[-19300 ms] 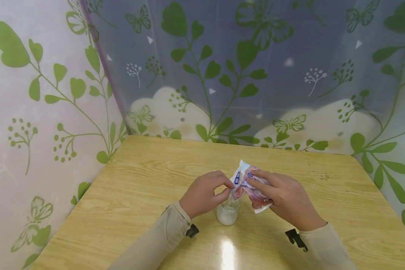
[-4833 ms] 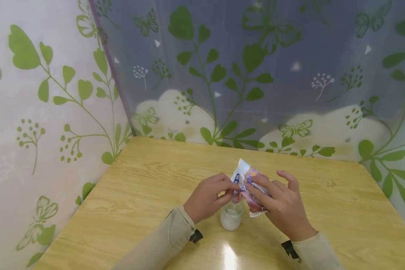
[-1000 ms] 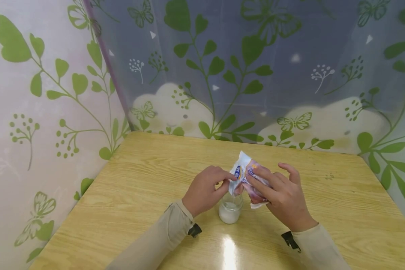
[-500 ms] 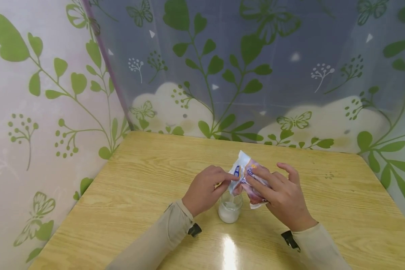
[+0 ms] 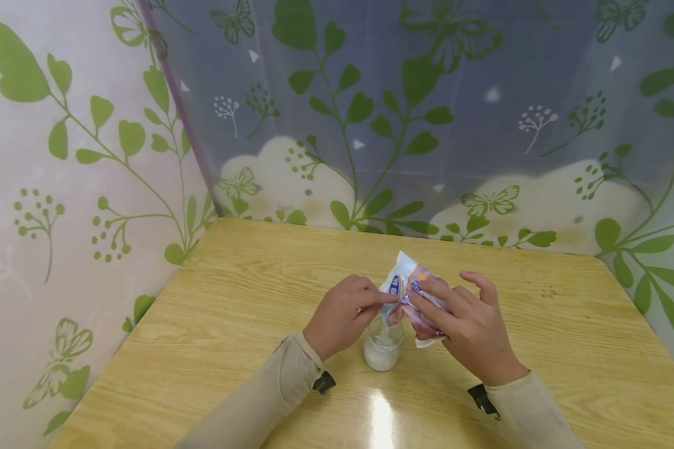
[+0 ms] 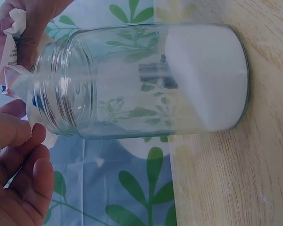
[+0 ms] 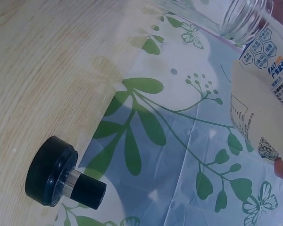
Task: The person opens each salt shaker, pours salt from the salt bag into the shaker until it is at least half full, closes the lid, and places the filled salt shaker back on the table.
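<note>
A glass jar point(image 5: 383, 352) stands upright on the table, with sloped white salt point(image 6: 207, 75) in its bottom. Tilted over its mouth is a salt bag point(image 5: 407, 293), white and pinkish-purple with blue print. My right hand point(image 5: 472, 330) grips the bag from the right, its outermost finger lifted off. A faint white streak shows under the bag's corner. At the bag's left edge, my left hand point(image 5: 342, 315) has a straight index finger touching the printed front. The left wrist view shows the other left fingers loosely bent beside the jar mouth, with thumb and a finger touching.
A black round piece point(image 7: 52, 172) with a clear neck and smaller black end sits on the table, outside what the head view shows. The wooden table point(image 5: 247, 280) meets leaf-and-butterfly cloth walls point(image 5: 314, 125). White specks lie near the jar.
My left fingers gripped the bag's edge; now the index finger lies straight on its front, slightly lower than half a second ago. My right hand's outermost finger lifted since the oldest frame.
</note>
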`<act>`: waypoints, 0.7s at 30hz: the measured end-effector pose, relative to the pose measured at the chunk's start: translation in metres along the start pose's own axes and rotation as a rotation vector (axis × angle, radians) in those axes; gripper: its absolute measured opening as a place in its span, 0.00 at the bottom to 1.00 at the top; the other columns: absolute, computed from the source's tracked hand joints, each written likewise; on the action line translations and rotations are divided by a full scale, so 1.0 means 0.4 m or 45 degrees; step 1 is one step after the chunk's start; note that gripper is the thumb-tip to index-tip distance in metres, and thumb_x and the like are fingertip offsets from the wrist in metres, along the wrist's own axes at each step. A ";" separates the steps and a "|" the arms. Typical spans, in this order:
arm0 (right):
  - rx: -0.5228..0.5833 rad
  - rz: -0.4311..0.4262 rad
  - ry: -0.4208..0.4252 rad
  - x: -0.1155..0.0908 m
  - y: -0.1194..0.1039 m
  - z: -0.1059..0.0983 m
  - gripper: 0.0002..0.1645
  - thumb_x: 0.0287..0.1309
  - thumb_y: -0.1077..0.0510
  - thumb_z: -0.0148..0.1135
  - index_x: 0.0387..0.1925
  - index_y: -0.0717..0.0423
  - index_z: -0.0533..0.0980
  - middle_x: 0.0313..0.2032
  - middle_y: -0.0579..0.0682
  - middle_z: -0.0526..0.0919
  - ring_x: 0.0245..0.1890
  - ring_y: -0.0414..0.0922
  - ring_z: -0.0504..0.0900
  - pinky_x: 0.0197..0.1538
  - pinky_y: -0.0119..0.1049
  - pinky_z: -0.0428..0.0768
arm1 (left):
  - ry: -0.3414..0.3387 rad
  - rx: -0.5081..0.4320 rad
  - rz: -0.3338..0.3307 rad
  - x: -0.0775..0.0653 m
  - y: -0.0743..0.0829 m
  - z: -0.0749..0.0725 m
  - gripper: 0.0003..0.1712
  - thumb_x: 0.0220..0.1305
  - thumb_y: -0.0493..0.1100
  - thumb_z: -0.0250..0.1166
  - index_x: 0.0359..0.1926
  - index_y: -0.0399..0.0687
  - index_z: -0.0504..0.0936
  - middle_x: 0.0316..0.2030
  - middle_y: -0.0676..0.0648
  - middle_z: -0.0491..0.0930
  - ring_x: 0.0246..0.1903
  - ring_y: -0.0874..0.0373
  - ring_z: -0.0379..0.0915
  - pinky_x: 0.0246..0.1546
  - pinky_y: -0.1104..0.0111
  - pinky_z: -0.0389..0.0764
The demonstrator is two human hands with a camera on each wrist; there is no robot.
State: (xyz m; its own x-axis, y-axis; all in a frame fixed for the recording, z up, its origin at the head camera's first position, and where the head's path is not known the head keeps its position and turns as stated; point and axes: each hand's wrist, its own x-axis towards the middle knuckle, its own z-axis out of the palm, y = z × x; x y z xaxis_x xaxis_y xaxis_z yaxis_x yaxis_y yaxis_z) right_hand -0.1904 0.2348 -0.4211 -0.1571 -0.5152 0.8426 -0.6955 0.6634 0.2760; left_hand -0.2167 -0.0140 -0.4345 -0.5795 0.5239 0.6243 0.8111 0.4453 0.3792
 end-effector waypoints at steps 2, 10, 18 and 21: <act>0.002 0.001 -0.002 0.000 0.000 0.000 0.19 0.79 0.49 0.53 0.52 0.49 0.87 0.50 0.52 0.88 0.27 0.52 0.84 0.56 0.61 0.72 | 0.004 -0.002 0.009 -0.001 0.000 0.000 0.14 0.69 0.33 0.69 0.50 0.52 0.91 0.34 0.55 0.82 0.38 0.62 0.74 0.38 0.71 0.76; 0.016 0.011 -0.069 0.000 -0.004 -0.006 0.21 0.80 0.47 0.50 0.54 0.49 0.87 0.51 0.51 0.88 0.26 0.52 0.81 0.58 0.61 0.71 | -0.008 -0.010 0.020 -0.002 0.001 -0.001 0.14 0.68 0.33 0.69 0.51 0.50 0.91 0.35 0.54 0.83 0.38 0.62 0.75 0.38 0.71 0.77; 0.017 -0.011 -0.062 0.003 -0.003 -0.006 0.20 0.80 0.48 0.51 0.53 0.48 0.87 0.50 0.52 0.87 0.30 0.54 0.83 0.56 0.59 0.72 | -0.007 -0.020 0.018 -0.001 0.004 -0.004 0.14 0.69 0.33 0.69 0.51 0.50 0.91 0.35 0.54 0.83 0.39 0.61 0.76 0.39 0.71 0.77; 0.012 -0.009 -0.061 0.004 -0.003 -0.007 0.20 0.80 0.48 0.51 0.52 0.48 0.87 0.50 0.51 0.87 0.30 0.54 0.83 0.56 0.59 0.71 | -0.006 -0.027 0.025 -0.001 0.003 -0.003 0.14 0.69 0.34 0.68 0.51 0.50 0.91 0.36 0.54 0.84 0.39 0.61 0.76 0.39 0.71 0.77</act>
State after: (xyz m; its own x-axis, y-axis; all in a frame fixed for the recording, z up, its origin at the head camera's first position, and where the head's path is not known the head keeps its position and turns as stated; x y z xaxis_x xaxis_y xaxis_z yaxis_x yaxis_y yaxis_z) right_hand -0.1876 0.2348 -0.4188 -0.1851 -0.5457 0.8173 -0.7034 0.6543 0.2775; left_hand -0.2153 -0.0147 -0.4336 -0.5639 0.5354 0.6287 0.8237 0.4195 0.3816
